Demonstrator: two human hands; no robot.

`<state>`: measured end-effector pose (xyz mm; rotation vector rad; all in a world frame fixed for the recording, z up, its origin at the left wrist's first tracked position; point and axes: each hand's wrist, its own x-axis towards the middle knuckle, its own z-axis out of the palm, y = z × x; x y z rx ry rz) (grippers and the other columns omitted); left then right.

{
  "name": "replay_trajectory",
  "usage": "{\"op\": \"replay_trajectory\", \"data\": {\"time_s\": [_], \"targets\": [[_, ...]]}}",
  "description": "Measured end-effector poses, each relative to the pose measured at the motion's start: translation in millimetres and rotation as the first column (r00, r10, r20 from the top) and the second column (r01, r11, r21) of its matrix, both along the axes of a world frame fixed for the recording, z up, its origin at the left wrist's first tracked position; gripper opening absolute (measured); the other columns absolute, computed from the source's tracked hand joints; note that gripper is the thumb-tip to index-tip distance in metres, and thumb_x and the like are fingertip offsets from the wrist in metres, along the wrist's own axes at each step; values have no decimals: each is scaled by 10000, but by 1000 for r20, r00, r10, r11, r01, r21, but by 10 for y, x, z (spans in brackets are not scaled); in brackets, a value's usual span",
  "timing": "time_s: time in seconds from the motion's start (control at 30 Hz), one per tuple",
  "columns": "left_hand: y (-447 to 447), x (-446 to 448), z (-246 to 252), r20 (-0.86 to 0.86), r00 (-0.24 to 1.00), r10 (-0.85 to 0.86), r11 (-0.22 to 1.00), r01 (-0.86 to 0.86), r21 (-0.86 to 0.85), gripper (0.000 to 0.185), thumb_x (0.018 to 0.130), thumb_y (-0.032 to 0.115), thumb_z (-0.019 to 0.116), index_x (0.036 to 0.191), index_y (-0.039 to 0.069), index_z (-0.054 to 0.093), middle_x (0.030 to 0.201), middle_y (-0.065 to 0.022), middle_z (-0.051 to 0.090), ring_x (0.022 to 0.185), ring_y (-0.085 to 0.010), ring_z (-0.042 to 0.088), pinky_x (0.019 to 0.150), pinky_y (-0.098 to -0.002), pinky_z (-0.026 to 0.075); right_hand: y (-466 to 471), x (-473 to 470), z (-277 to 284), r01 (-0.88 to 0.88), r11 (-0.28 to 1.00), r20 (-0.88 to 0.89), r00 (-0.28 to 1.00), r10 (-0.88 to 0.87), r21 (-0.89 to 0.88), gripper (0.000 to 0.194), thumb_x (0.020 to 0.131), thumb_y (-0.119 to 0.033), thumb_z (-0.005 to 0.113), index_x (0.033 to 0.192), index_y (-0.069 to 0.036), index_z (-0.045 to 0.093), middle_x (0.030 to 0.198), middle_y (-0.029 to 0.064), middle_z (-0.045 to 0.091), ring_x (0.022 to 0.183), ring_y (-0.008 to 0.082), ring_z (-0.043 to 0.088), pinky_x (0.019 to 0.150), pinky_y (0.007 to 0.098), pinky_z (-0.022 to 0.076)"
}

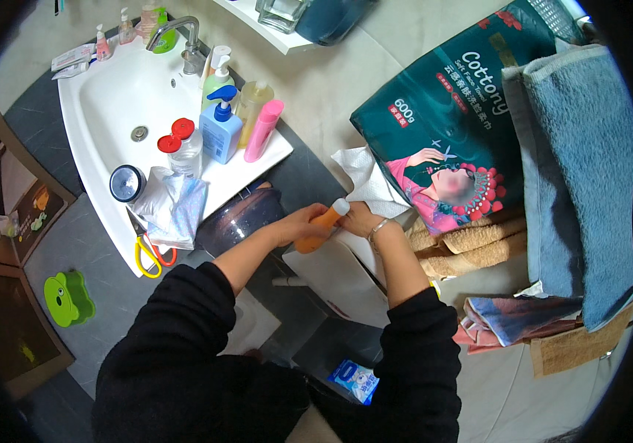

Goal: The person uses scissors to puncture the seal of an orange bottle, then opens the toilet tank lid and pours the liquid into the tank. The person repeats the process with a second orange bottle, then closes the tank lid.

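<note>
My left hand (292, 226) grips an orange bottle (316, 234) with a white cap, tilted with the cap end up and to the right. Close beside the cap is my right hand (361, 220), a bracelet on its wrist. Its fingertips are hidden, so whether they hold anything does not show. Just above that hand, white tissue (369, 180) hangs out of a dark green bag of face towels (449, 116). Below the hands is a white lidded box or bin (338, 277). To the left, a dark translucent basin (244, 219) sits under the sink's edge.
The white sink (111, 111) carries a blue pump bottle (220, 133), a pink bottle (263, 131), soft packs (175, 207) and scissors (153, 256) along its near rim. Towels (587, 166) hang at right. A green flower-shaped item (69, 299) lies at left; a blue packet (355, 381) is below.
</note>
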<state>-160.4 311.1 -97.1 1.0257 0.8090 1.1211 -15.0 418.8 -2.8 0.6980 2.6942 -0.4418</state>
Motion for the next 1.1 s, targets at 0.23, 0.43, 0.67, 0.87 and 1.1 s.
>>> {"op": "replay_trajectory", "data": {"time_s": [0.23,0.43,0.67,0.87,1.1], "targets": [[150,60,-151,92,996,-6,999,10,-45,555,793,159,692,1281,50,451,1139,-67,567,1058,-164,531,937,-293,410,49,289,-100,173,984,-178,971,-162,49,317,873,-139,406,927,-6,689,893,124,684,937,286,630,925,320,455],[179,69,-157,63,998,27,1000,-27,5,556,787,172,696,1275,47,459,1160,-66,561,1063,-157,524,939,-284,404,1,276,50,262,954,-214,933,-289,-145,288,879,-146,417,910,-17,673,954,138,692,947,266,634,917,339,463],[206,63,-99,-45,999,4,1000,-3,9,531,732,243,723,1186,28,550,1084,-69,593,1004,-160,551,898,-280,421,-115,340,109,39,977,-341,939,36,211,240,892,-167,477,981,5,618,949,170,658,934,363,611,845,436,473],[240,58,-77,-147,989,-23,1000,26,14,523,724,243,729,1170,20,569,1047,-71,612,972,-161,565,877,-283,432,-91,422,-23,87,947,-457,887,68,309,217,847,-151,561,981,10,616,931,219,623,912,416,586,818,478,463],[153,51,-49,-67,998,-9,1000,10,4,552,730,252,722,1202,22,552,1073,-76,608,988,-164,565,890,-289,430,-109,462,32,4,968,-464,878,117,252,157,838,-126,552,883,6,624,886,194,625,865,383,602,793,447,472]]}}
